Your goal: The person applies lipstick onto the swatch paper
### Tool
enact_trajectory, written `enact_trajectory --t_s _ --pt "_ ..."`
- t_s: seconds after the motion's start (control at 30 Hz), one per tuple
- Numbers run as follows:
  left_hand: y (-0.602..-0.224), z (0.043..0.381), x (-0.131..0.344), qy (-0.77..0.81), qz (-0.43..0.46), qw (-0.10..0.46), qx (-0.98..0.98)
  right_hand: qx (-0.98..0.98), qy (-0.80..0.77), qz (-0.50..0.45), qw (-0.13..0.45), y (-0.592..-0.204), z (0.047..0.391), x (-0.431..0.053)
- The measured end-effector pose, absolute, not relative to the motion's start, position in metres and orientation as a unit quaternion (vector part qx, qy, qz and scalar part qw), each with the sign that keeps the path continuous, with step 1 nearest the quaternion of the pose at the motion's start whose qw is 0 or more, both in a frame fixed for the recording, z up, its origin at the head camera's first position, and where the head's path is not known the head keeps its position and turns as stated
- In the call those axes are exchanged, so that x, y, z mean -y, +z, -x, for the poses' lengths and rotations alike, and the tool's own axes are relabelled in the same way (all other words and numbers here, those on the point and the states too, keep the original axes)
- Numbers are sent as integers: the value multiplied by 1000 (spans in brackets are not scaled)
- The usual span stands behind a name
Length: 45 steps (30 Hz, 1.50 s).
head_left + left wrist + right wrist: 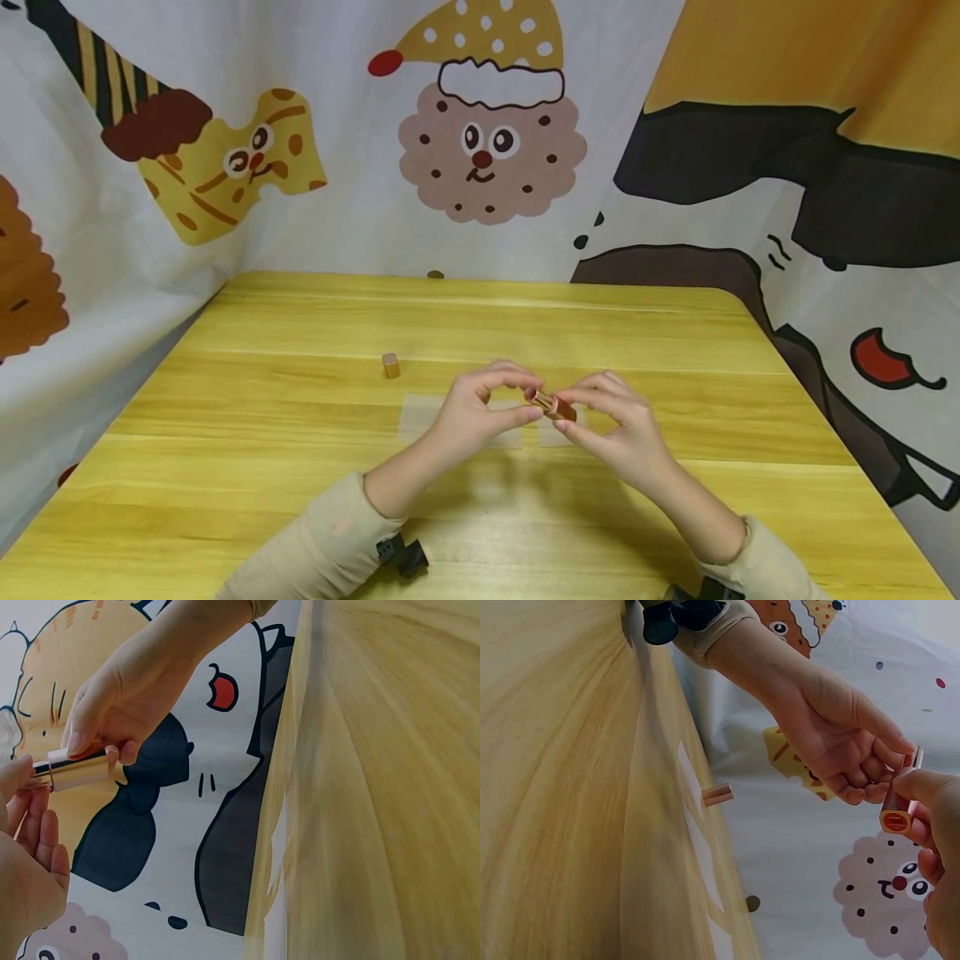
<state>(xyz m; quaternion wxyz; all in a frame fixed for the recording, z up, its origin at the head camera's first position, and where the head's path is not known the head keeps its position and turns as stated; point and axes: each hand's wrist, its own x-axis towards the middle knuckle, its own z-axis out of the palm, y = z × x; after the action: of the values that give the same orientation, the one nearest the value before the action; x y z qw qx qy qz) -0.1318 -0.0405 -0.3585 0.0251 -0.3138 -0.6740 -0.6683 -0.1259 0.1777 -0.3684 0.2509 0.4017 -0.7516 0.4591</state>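
Both hands hold an uncapped lipstick (561,407) over the middle of the table. My left hand (476,410) pinches its open, shiny metal end between thumb and fingers. At the other end, my right hand (621,422) grips the rose-gold base between thumb and fingertips. In the right wrist view, a red label (895,821) shows on the bottom of the base. The lipstick is tilted, its open end toward the left hand. A small rose-gold cap (391,365) stands on the table, left of and beyond the left hand.
Pale, thin rectangles (417,417) lie flat on the wooden table (262,450) beneath the hands. A white cloth with cartoon prints (330,242) hangs behind the table and along its sides. Dark wrist devices (405,557) are strapped at both sleeves.
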Motion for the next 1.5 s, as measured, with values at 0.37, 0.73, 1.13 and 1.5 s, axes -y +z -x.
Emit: enact_trajectory --t_s 0.37,0.73,1.13,1.5 --pt "-357 130 39 -667 309 35 677 750 466 -403 241 -367 124 -176" --pt "-357 136 38 -650 336 71 678 748 464 -406 244 -367 125 -175" --pt "-358 140 37 -639 363 79 674 774 449 -390 216 -363 120 -175" --pt "-358 141 38 -646 378 77 659 777 447 -391 210 -365 121 -177"
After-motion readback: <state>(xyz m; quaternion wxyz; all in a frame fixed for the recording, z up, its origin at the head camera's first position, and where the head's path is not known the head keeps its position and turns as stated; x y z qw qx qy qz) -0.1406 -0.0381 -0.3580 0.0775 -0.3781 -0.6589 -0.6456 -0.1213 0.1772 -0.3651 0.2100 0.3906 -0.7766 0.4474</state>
